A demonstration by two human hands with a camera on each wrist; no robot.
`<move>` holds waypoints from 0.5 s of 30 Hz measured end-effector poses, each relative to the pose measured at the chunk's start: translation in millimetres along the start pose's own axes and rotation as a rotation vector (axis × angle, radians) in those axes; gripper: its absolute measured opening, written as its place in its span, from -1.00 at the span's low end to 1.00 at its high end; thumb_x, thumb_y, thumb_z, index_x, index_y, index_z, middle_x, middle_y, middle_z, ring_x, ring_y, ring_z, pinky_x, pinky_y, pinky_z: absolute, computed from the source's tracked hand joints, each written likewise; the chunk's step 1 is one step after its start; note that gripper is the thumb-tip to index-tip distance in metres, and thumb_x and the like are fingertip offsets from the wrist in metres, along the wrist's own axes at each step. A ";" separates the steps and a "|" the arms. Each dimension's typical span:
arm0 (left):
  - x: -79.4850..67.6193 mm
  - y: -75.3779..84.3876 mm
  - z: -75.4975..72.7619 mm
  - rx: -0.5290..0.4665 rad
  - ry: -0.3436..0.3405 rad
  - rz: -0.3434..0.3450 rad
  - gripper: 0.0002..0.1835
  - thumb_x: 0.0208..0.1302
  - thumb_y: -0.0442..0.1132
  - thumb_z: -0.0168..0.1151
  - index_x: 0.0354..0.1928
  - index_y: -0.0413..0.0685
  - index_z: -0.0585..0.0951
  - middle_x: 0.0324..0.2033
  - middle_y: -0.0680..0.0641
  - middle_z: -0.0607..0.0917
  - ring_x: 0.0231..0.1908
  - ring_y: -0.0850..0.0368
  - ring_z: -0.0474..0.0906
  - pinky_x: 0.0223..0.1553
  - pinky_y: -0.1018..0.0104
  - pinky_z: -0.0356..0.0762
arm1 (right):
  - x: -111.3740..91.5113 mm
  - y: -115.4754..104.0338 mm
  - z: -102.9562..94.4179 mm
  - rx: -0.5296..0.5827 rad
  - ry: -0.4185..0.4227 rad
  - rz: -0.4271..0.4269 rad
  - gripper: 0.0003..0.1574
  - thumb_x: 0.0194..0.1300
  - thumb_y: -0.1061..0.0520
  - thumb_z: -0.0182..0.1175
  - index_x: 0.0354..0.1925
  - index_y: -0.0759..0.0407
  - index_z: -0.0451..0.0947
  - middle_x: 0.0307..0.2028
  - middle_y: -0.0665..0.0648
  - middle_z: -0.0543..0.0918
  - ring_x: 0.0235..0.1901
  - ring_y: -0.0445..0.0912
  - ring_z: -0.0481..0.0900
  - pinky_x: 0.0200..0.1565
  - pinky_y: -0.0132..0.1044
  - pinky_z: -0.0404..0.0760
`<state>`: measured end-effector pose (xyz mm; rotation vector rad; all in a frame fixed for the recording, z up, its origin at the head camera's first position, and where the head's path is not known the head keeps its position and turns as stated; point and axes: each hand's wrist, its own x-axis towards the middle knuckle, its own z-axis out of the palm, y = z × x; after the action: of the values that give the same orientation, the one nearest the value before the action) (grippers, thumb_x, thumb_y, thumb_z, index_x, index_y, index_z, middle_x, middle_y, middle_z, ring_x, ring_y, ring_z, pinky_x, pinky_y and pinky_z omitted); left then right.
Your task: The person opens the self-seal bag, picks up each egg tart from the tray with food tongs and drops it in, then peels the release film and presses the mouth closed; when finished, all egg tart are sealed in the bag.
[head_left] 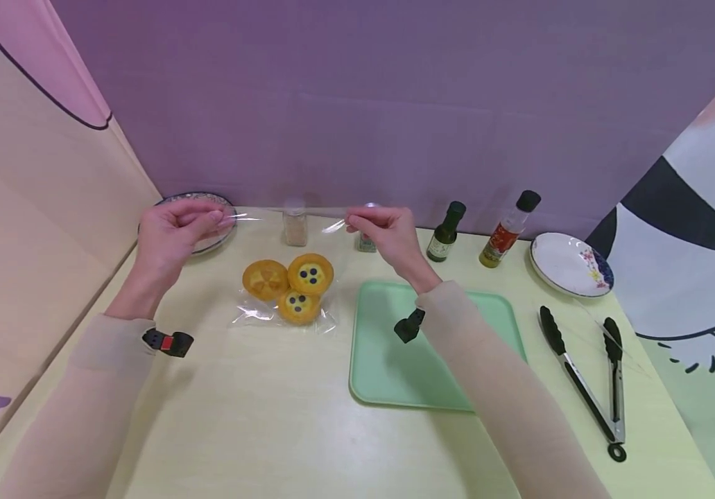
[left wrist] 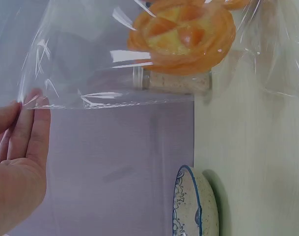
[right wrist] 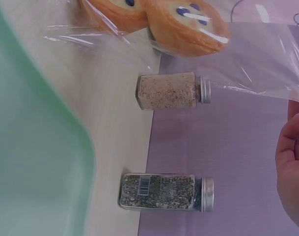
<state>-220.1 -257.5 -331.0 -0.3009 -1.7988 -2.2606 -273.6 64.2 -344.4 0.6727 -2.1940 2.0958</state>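
A clear plastic bag (head_left: 251, 313) hangs spread between my two hands, with several round golden pastries inside near its bottom. One pastry (head_left: 265, 279) has a crossed, orange-topped filling; another pastry (head_left: 311, 274) and the lower pastry (head_left: 299, 306) carry dark blue berries. My left hand (head_left: 170, 232) pinches the bag's upper left corner between thumb and fingers, as the left wrist view also shows. At the upper right corner, my right hand (head_left: 391, 237) pinches the film; in the right wrist view this hand (right wrist: 292, 162) is partly cut off by the frame edge.
Behind the bag stand a pinkish spice jar (head_left: 295, 227) and a green herb jar (right wrist: 159, 191). Farther right are a dark green bottle (head_left: 446, 232), a red-labelled bottle (head_left: 510, 230) and a white bowl (head_left: 566, 263). A green tray (head_left: 394, 381) lies under my right forearm, tongs (head_left: 588, 395) beyond it. A patterned bowl (left wrist: 208, 206) sits back left.
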 end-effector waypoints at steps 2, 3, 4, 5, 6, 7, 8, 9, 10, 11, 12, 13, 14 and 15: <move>-1.0 -0.2 -1.3 -0.018 -0.007 0.005 -0.79 0.04 -0.60 0.27 -0.22 -0.51 0.61 -0.41 -0.14 0.75 -0.40 0.10 0.72 -0.26 0.24 0.58 | -0.7 -0.1 1.0 0.010 -0.003 -0.002 -0.70 0.17 0.21 0.29 -0.13 0.34 0.65 -0.33 0.14 0.74 -0.34 -0.07 0.69 -0.40 -0.43 0.55; -1.4 -0.2 -1.8 -0.024 -0.009 0.003 -0.81 0.04 -0.61 0.27 -0.24 -0.49 0.62 -0.42 -0.14 0.75 -0.41 0.09 0.72 -0.26 0.24 0.58 | -1.2 -0.4 1.3 0.016 -0.007 0.000 -0.69 0.18 0.22 0.29 -0.11 0.36 0.64 -0.32 0.14 0.74 -0.34 -0.07 0.70 -0.39 -0.42 0.56; -1.6 -0.4 -2.2 -0.030 -0.009 -0.001 -0.81 0.04 -0.61 0.26 -0.25 -0.46 0.63 -0.42 -0.14 0.75 -0.41 0.09 0.72 -0.27 0.24 0.59 | -1.6 -0.4 1.6 0.022 -0.013 0.000 -0.68 0.18 0.23 0.27 -0.10 0.38 0.62 -0.32 0.15 0.74 -0.34 -0.07 0.70 -0.39 -0.42 0.57; -1.7 -0.3 -2.3 -0.034 -0.004 -0.010 -0.82 0.04 -0.61 0.27 -0.26 -0.43 0.64 -0.42 -0.13 0.75 -0.42 0.09 0.72 -0.28 0.25 0.60 | -1.8 -0.6 1.8 0.027 -0.017 0.001 -0.68 0.19 0.24 0.27 -0.09 0.38 0.62 -0.31 0.15 0.74 -0.34 -0.08 0.70 -0.37 -0.41 0.58; -1.6 -0.2 -2.4 -0.038 -0.001 -0.016 -0.82 0.04 -0.61 0.27 -0.26 -0.42 0.65 -0.42 -0.13 0.75 -0.42 0.09 0.71 -0.28 0.25 0.61 | -2.0 -0.7 1.9 0.033 -0.020 0.000 -0.68 0.19 0.24 0.26 -0.09 0.39 0.62 -0.30 0.15 0.74 -0.34 -0.08 0.70 -0.36 -0.41 0.58; -1.1 -0.2 -2.6 -0.042 0.003 -0.019 -0.83 0.04 -0.60 0.27 -0.27 -0.42 0.65 -0.42 -0.13 0.74 -0.42 0.09 0.71 -0.29 0.25 0.61 | -2.0 -0.5 1.8 0.033 -0.020 -0.002 -0.68 0.20 0.25 0.25 -0.08 0.39 0.61 -0.30 0.15 0.74 -0.35 -0.09 0.70 -0.36 -0.40 0.59; -0.4 -0.2 -2.5 -0.045 0.007 -0.024 -0.84 0.05 -0.60 0.26 -0.28 -0.42 0.65 -0.43 -0.13 0.74 -0.43 0.08 0.71 -0.30 0.25 0.62 | -1.9 -0.5 1.5 0.034 -0.020 -0.005 -0.69 0.20 0.25 0.25 -0.09 0.40 0.61 -0.30 0.15 0.73 -0.35 -0.09 0.70 -0.35 -0.40 0.60; 0.5 -0.1 -2.5 -0.045 0.010 -0.028 -0.86 0.06 -0.60 0.26 -0.28 -0.43 0.65 -0.43 -0.13 0.74 -0.44 0.08 0.71 -0.31 0.25 0.63 | -1.8 -0.4 1.3 0.035 -0.019 -0.011 -0.69 0.21 0.26 0.24 -0.09 0.41 0.61 -0.30 0.16 0.73 -0.35 -0.09 0.70 -0.35 -0.40 0.60; 1.4 0.1 -2.5 -0.043 0.011 -0.032 -0.87 0.07 -0.59 0.26 -0.29 -0.44 0.65 -0.43 -0.12 0.74 -0.45 0.08 0.71 -0.31 0.25 0.63 | -1.6 -0.4 1.1 0.037 -0.018 -0.017 -0.70 0.21 0.26 0.24 -0.10 0.41 0.61 -0.30 0.16 0.73 -0.36 -0.09 0.70 -0.35 -0.40 0.60; 2.2 0.2 -2.7 -0.038 0.007 -0.036 -0.87 0.08 -0.58 0.26 -0.29 -0.45 0.64 -0.43 -0.13 0.73 -0.45 0.08 0.70 -0.31 0.25 0.64 | -1.4 -0.4 0.8 0.039 -0.017 -0.022 -0.71 0.21 0.27 0.24 -0.11 0.41 0.62 -0.30 0.16 0.73 -0.36 -0.09 0.70 -0.34 -0.39 0.61; 3.2 0.1 -3.1 -0.035 -0.001 -0.037 -0.88 0.09 -0.57 0.25 -0.29 -0.47 0.63 -0.43 -0.13 0.73 -0.45 0.07 0.70 -0.31 0.25 0.63 | -1.2 -0.4 0.6 0.043 -0.017 -0.026 -0.72 0.21 0.27 0.23 -0.11 0.42 0.62 -0.30 0.16 0.73 -0.36 -0.08 0.70 -0.34 -0.38 0.61; 4.4 0.0 -3.2 -0.028 -0.007 -0.039 -0.89 0.10 -0.56 0.25 -0.29 -0.47 0.63 -0.43 -0.13 0.73 -0.44 0.07 0.70 -0.30 0.25 0.63 | -0.9 -0.6 0.4 0.043 -0.017 -0.031 -0.73 0.21 0.28 0.23 -0.12 0.42 0.62 -0.30 0.16 0.73 -0.36 -0.08 0.70 -0.33 -0.36 0.61; 5.4 -0.2 -3.5 -0.019 -0.014 -0.043 -0.89 0.11 -0.54 0.25 -0.29 -0.47 0.63 -0.42 -0.13 0.73 -0.43 0.07 0.70 -0.29 0.25 0.63 | -0.8 -1.0 0.2 0.041 -0.016 -0.035 -0.74 0.22 0.28 0.23 -0.13 0.42 0.62 -0.31 0.15 0.73 -0.36 -0.07 0.69 -0.33 -0.33 0.62; 6.0 -0.3 -3.9 -0.010 -0.023 -0.048 -0.88 0.12 -0.53 0.25 -0.28 -0.47 0.62 -0.41 -0.13 0.73 -0.42 0.07 0.71 -0.27 0.26 0.63 | -0.7 -1.6 0.2 0.038 -0.014 -0.039 -0.75 0.22 0.29 0.22 -0.14 0.42 0.63 -0.31 0.14 0.73 -0.36 -0.05 0.69 -0.32 -0.30 0.62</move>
<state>-226.0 -261.5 -330.3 -0.2896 -1.8261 -2.3082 -272.4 64.2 -343.1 0.7293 -2.1348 2.1252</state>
